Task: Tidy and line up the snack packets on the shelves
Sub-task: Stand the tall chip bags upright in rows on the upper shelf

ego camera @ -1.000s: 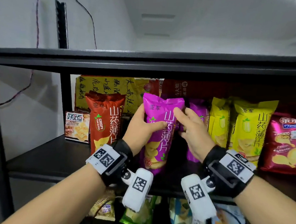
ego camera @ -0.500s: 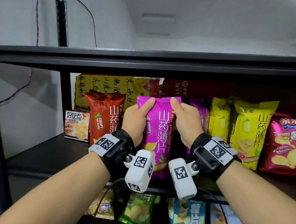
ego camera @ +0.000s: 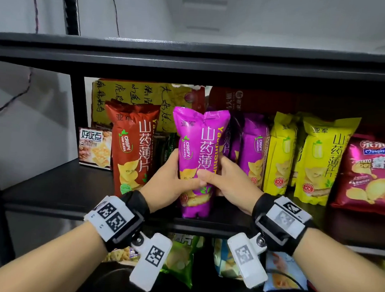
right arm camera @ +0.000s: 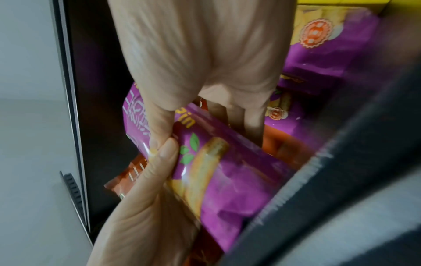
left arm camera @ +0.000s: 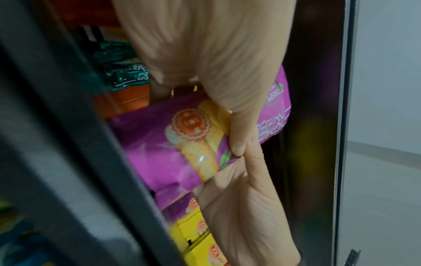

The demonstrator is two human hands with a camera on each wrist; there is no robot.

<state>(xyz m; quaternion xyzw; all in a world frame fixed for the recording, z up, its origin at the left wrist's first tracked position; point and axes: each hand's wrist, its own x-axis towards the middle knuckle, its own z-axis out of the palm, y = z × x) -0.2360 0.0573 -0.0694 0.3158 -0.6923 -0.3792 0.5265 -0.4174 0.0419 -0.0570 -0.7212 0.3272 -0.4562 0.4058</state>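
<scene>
A purple yam-slice packet (ego camera: 198,150) stands upright at the front of the middle shelf (ego camera: 55,191), between a red-brown packet (ego camera: 131,142) and more purple packets (ego camera: 252,149). My left hand (ego camera: 169,180) grips its left side and my right hand (ego camera: 225,181) grips its right side, at mid-height, thumbs meeting on the front. The left wrist view shows the purple packet (left arm camera: 159,144) under my left thumb, and the right wrist view shows the purple packet (right arm camera: 227,171) with my right hand's fingers curled behind it.
Yellow packets (ego camera: 321,158) and a dark red crisp bag (ego camera: 370,177) stand to the right. A cracker box (ego camera: 94,149) sits far left, tall yellow and red bags behind. The upper shelf board (ego camera: 192,57) hangs low overhead. More packets (ego camera: 180,258) lie on the shelf below.
Both hands have slid from the purple packet's top corners down to its middle. The packet now stands straighter and nearer the shelf's front edge.
</scene>
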